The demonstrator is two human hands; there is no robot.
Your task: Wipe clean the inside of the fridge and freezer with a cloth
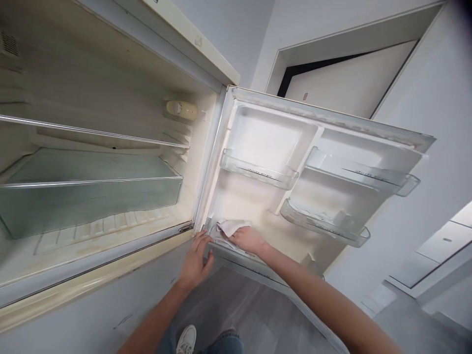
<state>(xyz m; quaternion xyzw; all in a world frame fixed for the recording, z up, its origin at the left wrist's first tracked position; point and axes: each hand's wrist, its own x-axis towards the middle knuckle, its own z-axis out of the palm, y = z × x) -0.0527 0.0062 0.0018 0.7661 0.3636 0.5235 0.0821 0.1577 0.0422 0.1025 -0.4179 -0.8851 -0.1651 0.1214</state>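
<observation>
An open fridge stands before me with its door (332, 123) swung out to the right. My right hand (248, 240) presses a pale crumpled cloth (229, 227) into the lowest door bin (254, 268), close to the hinge side. My left hand (195, 260) grips the near end of that bin's clear front rail, fingers curled over its edge. The cloth lies partly under my right fingers.
The fridge cavity at left has glass shelves (92, 132) and a clear crisper drawer (88, 199). Three more clear bins (258, 169) hang higher on the door. Grey floor (254, 314) and my shoe (186, 339) lie below; a white room door (350, 78) stands behind.
</observation>
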